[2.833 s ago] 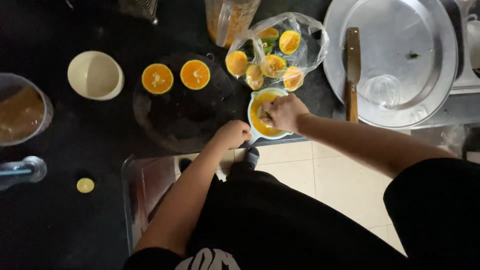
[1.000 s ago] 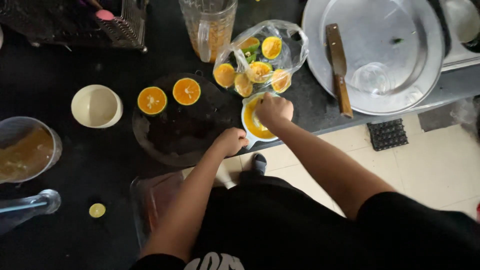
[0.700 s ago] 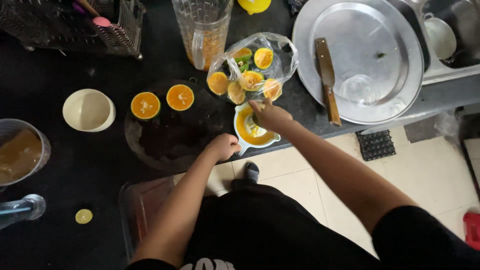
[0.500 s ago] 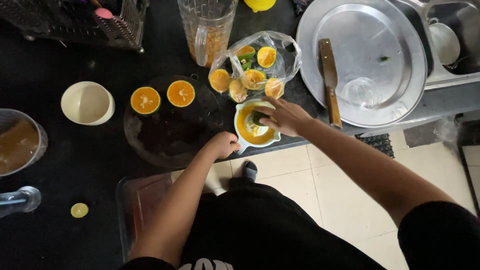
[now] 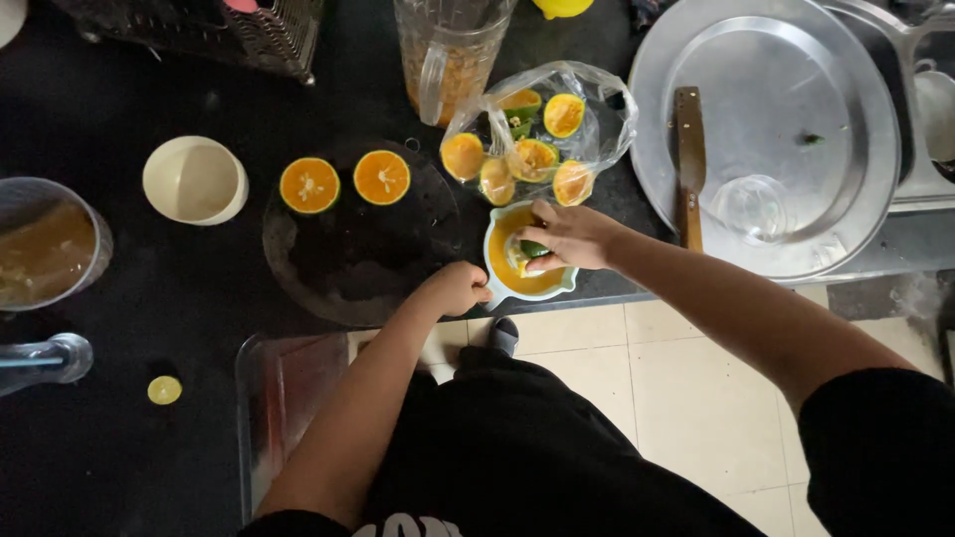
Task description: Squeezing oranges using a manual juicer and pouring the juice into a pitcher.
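My right hand (image 5: 565, 236) presses a green-skinned orange half (image 5: 531, 250) down into a pale citrus juicer (image 5: 499, 230) holding orange juice. The juicer sits at the front edge of the black counter. My left hand (image 5: 454, 288) is closed on the juicer's left side, steadying it. Two cut orange halves (image 5: 343, 182) lie face up on a dark round board (image 5: 360, 249) to the left. Just behind the juicer, a clear plastic bag (image 5: 537, 134) holds several more halves.
A glass jug (image 5: 450, 55) with juice stands at the back. A round metal tray (image 5: 786, 119) at right carries a knife (image 5: 687, 164) and a clear glass (image 5: 753, 207). At left are a cream bowl (image 5: 195, 180), a juice-filled container (image 5: 42, 247) and a small citrus piece (image 5: 164, 389).
My right hand has shifted on the juicer, turning and pressing the fruit half; the camera view has drifted slightly. My left hand stays at the juicer's side.
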